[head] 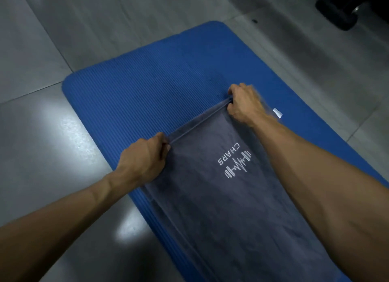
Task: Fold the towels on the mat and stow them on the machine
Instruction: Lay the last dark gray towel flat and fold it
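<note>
Grey floor tiles are framing the blue mat (147, 88) as left hand (143, 159) and right hand (244, 104) are pinching the towel (231, 208)'s far corners, folding barely begun, stowing ahead.

Bright blue mat (151, 88), fine parallel ribbing across surface. Slate-grey towel (242, 208), faintly mottled nap, white logo (234, 161): "CHARS" lettering beside pulse-line dumbbell emblem. Small white tag (277, 113) at right. Grey floor (52, 39), large tiles, pale glossy reflections near left.
</note>
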{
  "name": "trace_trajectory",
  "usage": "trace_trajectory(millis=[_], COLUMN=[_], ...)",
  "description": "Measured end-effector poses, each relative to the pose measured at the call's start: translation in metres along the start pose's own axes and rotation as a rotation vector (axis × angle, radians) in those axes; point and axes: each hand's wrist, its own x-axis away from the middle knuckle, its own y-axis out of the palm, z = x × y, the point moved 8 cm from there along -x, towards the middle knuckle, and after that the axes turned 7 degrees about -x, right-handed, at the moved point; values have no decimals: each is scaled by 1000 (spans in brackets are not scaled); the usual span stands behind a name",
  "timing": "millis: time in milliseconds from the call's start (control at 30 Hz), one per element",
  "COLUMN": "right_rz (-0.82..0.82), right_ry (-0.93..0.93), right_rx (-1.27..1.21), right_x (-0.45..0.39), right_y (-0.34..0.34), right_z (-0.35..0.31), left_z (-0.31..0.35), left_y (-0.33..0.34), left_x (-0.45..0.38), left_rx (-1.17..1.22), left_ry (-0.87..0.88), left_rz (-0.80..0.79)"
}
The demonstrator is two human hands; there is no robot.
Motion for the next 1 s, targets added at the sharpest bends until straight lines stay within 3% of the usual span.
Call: trace_trajectory(millis=[100,167,300,367,433,600,667,767,867,1000], right_rz=[-58,-23,127,36,-112,-134,-179,-17,157,32], right_ry=[-24,-56,-212,-324,-331,204,274,226,73,-35], right_rx=[-81,-115,-32,-32,41,92,100,86,-102,-82], right_x=[-1,7,55,81,85,26,18,30,79,159], right_y=[20,20,27,51,71,44,41,29,29,62], right_z=[2,2,-16,-31,-23,94,104,78,44,62], left_z=[-2,9,64,85,83,75,77,98,146,165], left_y=[2,-7,-2,21,46,57,56,49,59,98], left_x=[-2,-2,-4,-4,-3,-4,-7,-3,14,31], left_rx=[-224,-309,-349,-288,-283,-347,-340,-323,-256,-286], left_ry=[-35,14,404,511,491,495,482,531,639,578], left_rz=[38,157,310,239,137,114,98,129,143,57])
